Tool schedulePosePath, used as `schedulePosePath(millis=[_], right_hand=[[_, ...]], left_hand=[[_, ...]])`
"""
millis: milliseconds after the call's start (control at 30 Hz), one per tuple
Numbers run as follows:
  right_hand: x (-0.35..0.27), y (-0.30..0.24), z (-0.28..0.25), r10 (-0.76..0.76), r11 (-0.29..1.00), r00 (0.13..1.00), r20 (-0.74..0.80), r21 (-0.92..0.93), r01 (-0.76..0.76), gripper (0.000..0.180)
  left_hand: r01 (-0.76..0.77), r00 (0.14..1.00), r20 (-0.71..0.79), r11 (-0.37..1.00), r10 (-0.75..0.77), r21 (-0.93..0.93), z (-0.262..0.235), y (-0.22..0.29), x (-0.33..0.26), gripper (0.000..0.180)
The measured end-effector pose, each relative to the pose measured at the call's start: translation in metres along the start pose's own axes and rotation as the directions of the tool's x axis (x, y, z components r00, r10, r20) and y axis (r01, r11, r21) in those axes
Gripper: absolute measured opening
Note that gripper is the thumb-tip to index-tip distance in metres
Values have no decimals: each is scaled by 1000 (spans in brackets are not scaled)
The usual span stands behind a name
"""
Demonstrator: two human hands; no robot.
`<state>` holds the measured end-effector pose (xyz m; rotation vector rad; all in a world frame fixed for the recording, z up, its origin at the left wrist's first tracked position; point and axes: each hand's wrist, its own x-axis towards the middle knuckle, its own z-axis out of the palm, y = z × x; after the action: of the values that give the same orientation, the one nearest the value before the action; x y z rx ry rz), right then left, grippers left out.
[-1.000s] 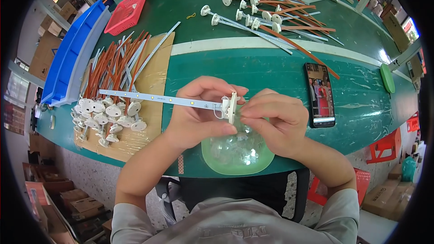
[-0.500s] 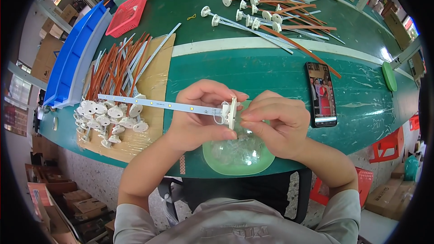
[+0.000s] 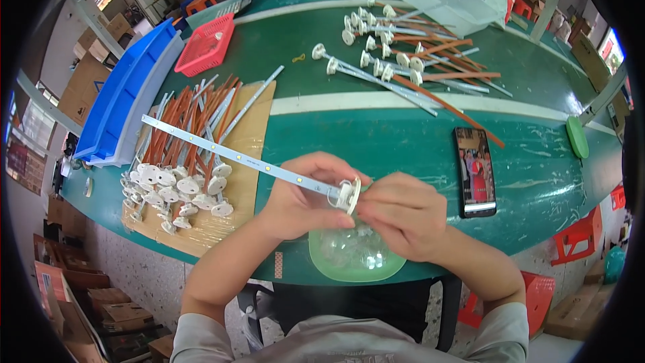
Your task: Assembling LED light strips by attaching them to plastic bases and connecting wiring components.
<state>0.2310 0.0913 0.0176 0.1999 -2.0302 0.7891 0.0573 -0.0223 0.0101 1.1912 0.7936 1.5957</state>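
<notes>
My left hand (image 3: 292,205) grips a white round end cap (image 3: 354,196) between thumb and fingers. From that cap a narrow LED strip (image 3: 240,158) sticks out to the upper left, with small yellow LEDs along it and a thin white wire looped at its base. My right hand (image 3: 411,218) is closed in a pinch against the cap's outer face. Whatever its fingertips hold, if anything, is too small or hidden. Below both hands sits a light green bowl (image 3: 359,276) with small clear pieces (image 3: 355,247) in it, partly covered by the hands.
Left, many capped strips (image 3: 191,128) lie piled on cardboard (image 3: 250,121), beside a blue tray (image 3: 124,97) and red basket (image 3: 203,44). More capped strips (image 3: 410,70) lie at the far right. A phone (image 3: 476,171) rests right of the bowl; a green lid-like piece (image 3: 576,137) is farther right.
The whole view has shifted, so the table sits lower in the picture. The strip now slants more steeply up to the left. My right fingertips have closed in on the cap's face.
</notes>
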Motion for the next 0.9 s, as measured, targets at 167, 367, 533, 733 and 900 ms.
schedulePosePath(millis=[167, 367, 533, 733, 900], right_hand=[[1, -4, -2, -41, 999, 999, 32, 22, 40, 22], [2, -7, -1, 43, 999, 999, -12, -19, -43, 21], [0, -6, 1, 14, 996, 999, -48, -82, -18, 19], [0, -4, 0, 29, 983, 999, -29, -183, -34, 17], [1, -5, 1, 22, 981, 998, -52, -193, -32, 17]], left_hand=[[76, 997, 22, 997, -76, 20, 2, 7, -1, 54], [81, 995, -53, 996, -82, -22, 9, 6, -2, 55], [24, 999, -37, 995, -21, 94, 7, 1, 0, 55], [-20, 995, -98, 990, 34, 142, 11, -2, 0, 59], [89, 983, -164, 995, -81, 47, 17, 5, 0, 66]])
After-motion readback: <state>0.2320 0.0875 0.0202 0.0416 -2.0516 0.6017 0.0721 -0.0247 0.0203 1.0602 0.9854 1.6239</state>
